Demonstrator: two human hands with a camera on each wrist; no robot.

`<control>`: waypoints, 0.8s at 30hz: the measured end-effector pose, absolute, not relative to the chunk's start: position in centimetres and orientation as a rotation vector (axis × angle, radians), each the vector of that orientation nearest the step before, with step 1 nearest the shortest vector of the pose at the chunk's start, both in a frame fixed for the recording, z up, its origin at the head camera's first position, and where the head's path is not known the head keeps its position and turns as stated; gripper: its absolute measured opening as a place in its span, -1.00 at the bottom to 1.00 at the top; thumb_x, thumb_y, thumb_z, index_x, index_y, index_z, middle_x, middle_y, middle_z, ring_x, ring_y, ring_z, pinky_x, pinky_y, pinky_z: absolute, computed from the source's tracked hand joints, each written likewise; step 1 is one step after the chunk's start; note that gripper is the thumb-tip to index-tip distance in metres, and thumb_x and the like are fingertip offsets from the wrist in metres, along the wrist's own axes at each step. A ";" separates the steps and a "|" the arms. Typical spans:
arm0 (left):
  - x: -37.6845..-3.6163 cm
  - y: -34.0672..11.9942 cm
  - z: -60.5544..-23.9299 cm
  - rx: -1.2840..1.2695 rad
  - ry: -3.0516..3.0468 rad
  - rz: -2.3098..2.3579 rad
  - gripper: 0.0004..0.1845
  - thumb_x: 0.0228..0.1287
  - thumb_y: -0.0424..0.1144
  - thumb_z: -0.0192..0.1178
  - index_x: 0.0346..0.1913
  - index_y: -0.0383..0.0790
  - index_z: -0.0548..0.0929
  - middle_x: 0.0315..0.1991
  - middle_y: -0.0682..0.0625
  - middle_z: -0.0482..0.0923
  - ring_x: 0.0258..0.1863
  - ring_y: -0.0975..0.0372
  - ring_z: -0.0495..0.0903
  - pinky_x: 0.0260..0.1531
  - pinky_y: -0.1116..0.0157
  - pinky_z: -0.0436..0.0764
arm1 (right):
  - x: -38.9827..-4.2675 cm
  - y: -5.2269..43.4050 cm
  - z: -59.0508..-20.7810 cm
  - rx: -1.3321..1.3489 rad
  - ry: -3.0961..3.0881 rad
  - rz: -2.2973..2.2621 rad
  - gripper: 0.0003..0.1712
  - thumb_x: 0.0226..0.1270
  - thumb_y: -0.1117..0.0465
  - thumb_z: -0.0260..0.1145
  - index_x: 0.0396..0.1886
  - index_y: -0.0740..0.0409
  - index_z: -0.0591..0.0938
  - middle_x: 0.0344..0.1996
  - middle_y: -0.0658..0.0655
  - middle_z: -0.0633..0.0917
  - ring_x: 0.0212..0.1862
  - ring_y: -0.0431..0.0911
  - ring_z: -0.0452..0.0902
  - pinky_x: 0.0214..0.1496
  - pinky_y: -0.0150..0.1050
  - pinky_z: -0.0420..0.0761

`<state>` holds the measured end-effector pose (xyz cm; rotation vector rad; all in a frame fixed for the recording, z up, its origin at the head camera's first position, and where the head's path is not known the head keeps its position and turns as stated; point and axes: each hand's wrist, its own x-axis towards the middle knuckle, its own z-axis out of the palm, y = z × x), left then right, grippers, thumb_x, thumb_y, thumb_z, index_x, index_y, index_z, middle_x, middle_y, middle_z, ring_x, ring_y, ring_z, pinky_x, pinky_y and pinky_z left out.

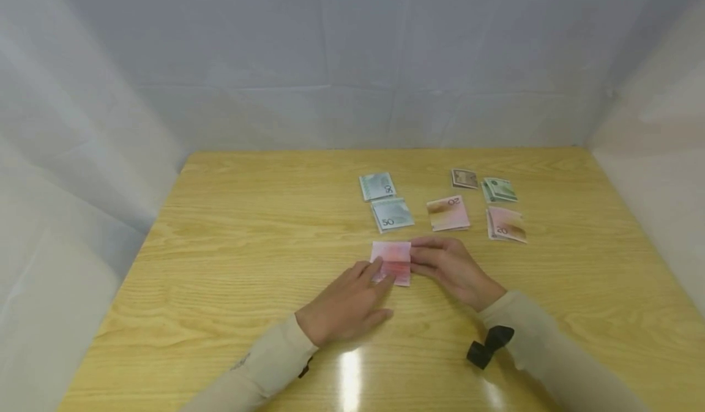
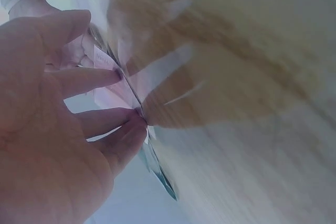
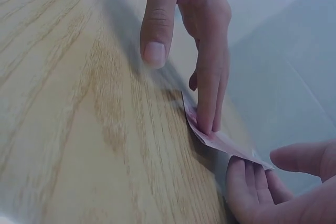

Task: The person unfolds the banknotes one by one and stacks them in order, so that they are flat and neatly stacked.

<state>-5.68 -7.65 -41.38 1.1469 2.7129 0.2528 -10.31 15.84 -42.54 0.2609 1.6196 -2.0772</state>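
Observation:
A pink banknote [image 1: 392, 251] with a crease across its middle lies on the wooden table in front of the person. The left hand [image 1: 344, 308] presses its extended fingertips on the note's lower left part, its thumb held apart near the table. At the note's right edge, the right hand [image 1: 454, 271] pinches the paper. In the right wrist view, the thumb of that hand [image 3: 294, 190] is above the edge and the other fingers are curled beneath it. The note [image 3: 226, 143] bends up from the table there.
Beyond the hands lie two blue-green 50 notes [image 1: 392, 211], a pink-brown 20 note [image 1: 447, 212] and another folded 20 [image 1: 509, 221]. A folded green note [image 1: 501, 187] and a small brown one [image 1: 464, 178] are farther back. Pale curtains [image 1: 358, 63] surround the table [image 1: 248, 228].

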 end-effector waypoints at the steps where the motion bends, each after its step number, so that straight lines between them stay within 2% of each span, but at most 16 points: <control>1: -5.7 -7.6 -41.4 1.149 2.712 0.255 -0.33 0.53 0.09 0.09 0.48 -0.28 0.37 0.49 -0.39 0.18 0.42 -0.09 0.29 0.49 0.04 0.29 | -10.3 15.8 -42.6 0.271 1.632 -2.075 -0.53 0.44 0.48 0.20 0.29 0.55 0.39 0.11 0.36 0.59 0.08 0.00 0.65 0.25 -0.14 0.65; 7: -5.5 -7.6 -41.3 1.160 2.720 0.258 -0.35 0.52 0.10 0.09 0.46 -0.27 0.40 0.50 -0.35 0.19 0.41 -0.09 0.30 0.48 0.05 0.30 | -10.3 15.4 -42.6 0.276 1.754 -2.020 -0.57 0.37 0.48 0.28 0.18 0.57 0.44 -0.06 0.27 0.62 -0.09 -0.06 0.69 0.15 -0.17 0.71; 17: -5.8 -7.9 -40.8 1.150 2.756 0.383 -0.41 0.52 0.06 0.10 0.41 -0.27 0.46 0.49 -0.26 0.26 0.34 -0.01 0.40 0.41 0.08 0.41 | -10.5 15.5 -42.3 0.319 1.834 -1.997 -0.61 0.34 0.51 0.30 0.12 0.59 0.48 -0.15 0.26 0.64 -0.20 -0.07 0.73 0.04 -0.21 0.76; 24: -6.4 -8.0 -40.5 1.135 2.826 0.583 -0.67 0.49 -0.14 0.20 0.18 -0.20 0.64 0.42 -0.23 0.39 0.21 0.03 0.53 0.27 0.12 0.57 | -10.5 15.7 -42.0 0.295 1.865 -1.970 -0.62 0.35 0.48 0.32 0.11 0.57 0.51 -0.15 0.26 0.68 -0.19 -0.07 0.74 0.01 -0.22 0.77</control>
